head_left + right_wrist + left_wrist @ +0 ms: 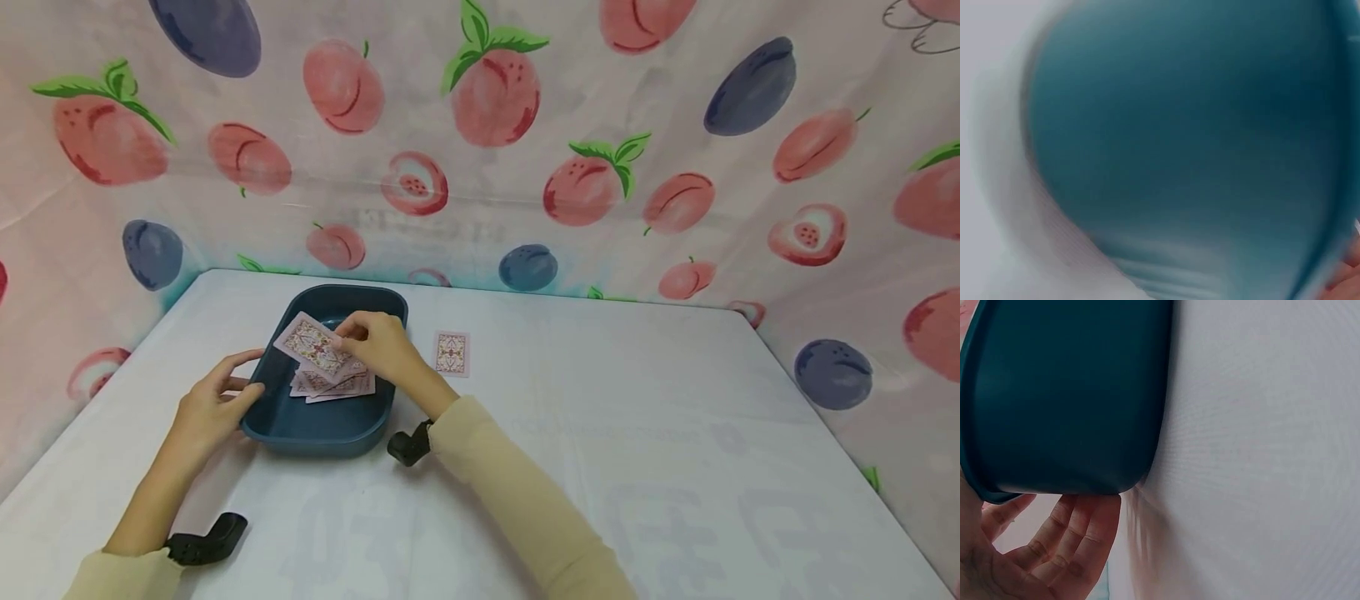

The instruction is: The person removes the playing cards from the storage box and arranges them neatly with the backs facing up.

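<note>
A dark blue rectangular tub stands on the left part of the table, with several playing cards in a loose, fanned pile inside, pink-bordered ornate backs up. My right hand is over the tub and pinches a playing card by its edge, tilted above the pile. At the tub's left side, my left hand grips the wall, thumb at the rim and fingers against the outside; its fingers touch the outer wall in the left wrist view. The right wrist view is blurred and shows mostly the tub's wall.
One more playing card lies back up on the white tablecloth, just right of the tub. A fruit-printed curtain hangs behind the table and along its sides. Black wrist mounts are on both forearms.
</note>
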Tool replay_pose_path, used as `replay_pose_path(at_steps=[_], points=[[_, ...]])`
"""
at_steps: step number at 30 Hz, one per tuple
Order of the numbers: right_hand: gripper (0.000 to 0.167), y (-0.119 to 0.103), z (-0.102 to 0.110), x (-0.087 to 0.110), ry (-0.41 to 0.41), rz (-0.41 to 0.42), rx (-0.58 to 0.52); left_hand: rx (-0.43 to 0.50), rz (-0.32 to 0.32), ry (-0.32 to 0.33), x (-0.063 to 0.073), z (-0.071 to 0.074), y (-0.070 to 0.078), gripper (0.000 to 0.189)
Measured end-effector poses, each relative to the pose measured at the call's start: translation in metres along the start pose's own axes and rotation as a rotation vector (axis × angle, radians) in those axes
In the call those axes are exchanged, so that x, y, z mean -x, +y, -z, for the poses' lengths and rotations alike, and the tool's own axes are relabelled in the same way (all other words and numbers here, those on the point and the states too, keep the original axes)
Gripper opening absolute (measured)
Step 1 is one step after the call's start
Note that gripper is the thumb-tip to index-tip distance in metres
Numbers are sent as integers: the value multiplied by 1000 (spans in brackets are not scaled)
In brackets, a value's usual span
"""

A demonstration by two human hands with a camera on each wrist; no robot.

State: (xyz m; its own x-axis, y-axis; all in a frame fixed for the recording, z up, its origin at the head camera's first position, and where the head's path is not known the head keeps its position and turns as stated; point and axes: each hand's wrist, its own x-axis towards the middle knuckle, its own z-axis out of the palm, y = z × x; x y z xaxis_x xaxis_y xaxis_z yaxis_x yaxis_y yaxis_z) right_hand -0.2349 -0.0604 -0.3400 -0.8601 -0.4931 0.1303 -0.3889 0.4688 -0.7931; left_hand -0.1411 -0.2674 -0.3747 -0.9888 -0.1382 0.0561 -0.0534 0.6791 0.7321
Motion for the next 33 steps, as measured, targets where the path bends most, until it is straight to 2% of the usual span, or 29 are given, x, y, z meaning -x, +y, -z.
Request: replay_pose_path(at_steps=[8, 14, 19, 27, 33], points=[[13, 5, 25, 12, 70, -11, -150, -6, -11, 26, 1, -1, 1, 48], [16, 21, 42, 20, 150, -95, -234, -2, 10, 15, 0, -2, 1, 49], [18, 36, 53, 25, 170, -179, -306, -4, 15, 12, 0, -1, 1, 49], [19, 53, 65, 33, 200, -281, -340, -5, 21, 3, 0, 0, 0, 49], [17, 70, 79, 36, 218, -299, -336, -7, 17, 8, 0, 0, 1, 49]])
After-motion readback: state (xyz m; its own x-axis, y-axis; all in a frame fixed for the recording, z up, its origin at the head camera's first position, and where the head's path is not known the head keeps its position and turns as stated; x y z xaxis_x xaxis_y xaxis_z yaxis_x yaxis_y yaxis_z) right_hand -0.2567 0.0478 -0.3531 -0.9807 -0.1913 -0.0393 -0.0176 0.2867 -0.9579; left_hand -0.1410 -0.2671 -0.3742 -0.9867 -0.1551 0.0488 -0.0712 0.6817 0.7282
